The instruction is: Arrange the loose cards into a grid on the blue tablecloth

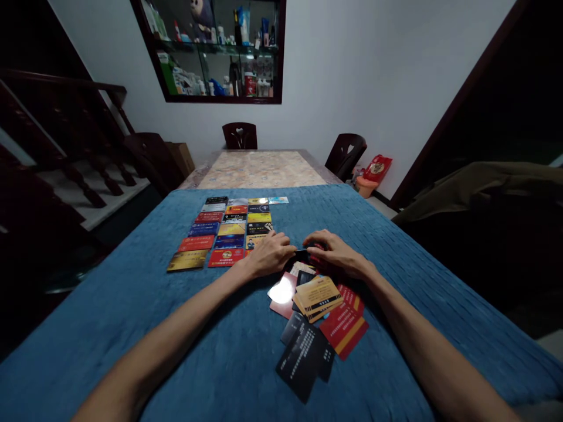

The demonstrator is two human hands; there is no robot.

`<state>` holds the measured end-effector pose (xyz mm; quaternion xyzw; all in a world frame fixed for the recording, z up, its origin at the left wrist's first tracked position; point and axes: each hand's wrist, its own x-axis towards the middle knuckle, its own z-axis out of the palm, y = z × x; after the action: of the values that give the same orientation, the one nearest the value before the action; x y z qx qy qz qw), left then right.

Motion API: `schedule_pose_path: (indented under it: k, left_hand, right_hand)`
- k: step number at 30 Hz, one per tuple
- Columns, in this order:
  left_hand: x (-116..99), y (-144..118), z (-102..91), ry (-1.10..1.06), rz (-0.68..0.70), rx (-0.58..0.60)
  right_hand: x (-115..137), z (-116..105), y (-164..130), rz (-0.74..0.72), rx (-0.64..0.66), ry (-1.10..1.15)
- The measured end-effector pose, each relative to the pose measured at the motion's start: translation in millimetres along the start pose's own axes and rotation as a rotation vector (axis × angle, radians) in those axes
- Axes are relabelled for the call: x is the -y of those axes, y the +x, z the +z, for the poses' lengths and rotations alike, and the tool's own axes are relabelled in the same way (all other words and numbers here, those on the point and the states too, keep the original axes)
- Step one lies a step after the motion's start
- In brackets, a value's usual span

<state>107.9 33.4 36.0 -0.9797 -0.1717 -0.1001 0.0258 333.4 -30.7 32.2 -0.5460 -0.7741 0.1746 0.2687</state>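
Across the surface: blue ribbed cloth (197, 340) over the near part; cream patterned top (268, 169) at the far end.
Left hand: fingertips pinched on the left end of a thin dark card (301, 252), just beyond the loose pile; hand (275, 252) partly covers the lowest laid-out cards.
Right hand: fingers curled at that card's right end, over something dark and red; hand (338, 253) hides whether it grips, cannot tell.
Dark card's axis: seen nearly edge-on, its visible edge running left to right between the hands; long axis not clear.
Laid-out rows: glossy rectangular cards in red, blue, gold, black and silver (226, 258), left of the hands, long sides running left to right; one pale blue card (278, 200) at the far right end.
Loose pile: gold card with black stripe (319, 294), long axis rising slightly rightward; black card with pale print (299, 360), long axis pointing away and leaning right; red card with yellow stripe (343, 325), stripe slanting up rightward.
Writing: rows of small characters on many cards, too small to read.
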Motion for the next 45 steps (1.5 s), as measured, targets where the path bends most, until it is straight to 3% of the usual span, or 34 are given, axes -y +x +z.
schedule_pose_path:
  k: [8,12,20,28,36,45]
  left_hand:
    - [-2.9,-2.0,-3.6,-0.068,0.074,0.097]
    - [-2.0,-2.1,-4.4,-0.121,0.071,0.1]
    - [12.9,-4.0,-13.1,-0.186,-0.043,-0.025]
    - [5.9,-2.2,-12.0,-0.147,-0.05,0.112]
    - [1.8,-2.1,-9.9,-0.103,-0.079,0.143]
    - [3.1,-1.7,-13.2,-0.165,-0.132,0.144]
  right_hand:
    - [0.2,-3.0,1.8,-0.037,0.169,-0.076]
    - [-2.0,-2.2,2.5,-0.052,0.173,-0.092]
    - [-6.4,-0.7,1.4,-0.041,0.174,-0.102]
    - [-2.7,6.4,3.6,-0.025,0.204,-0.2]
    - [-4.0,13.1,5.9,-0.022,0.179,-0.225]
    - [-1.1,5.3,1.9,-0.029,0.164,-0.14]
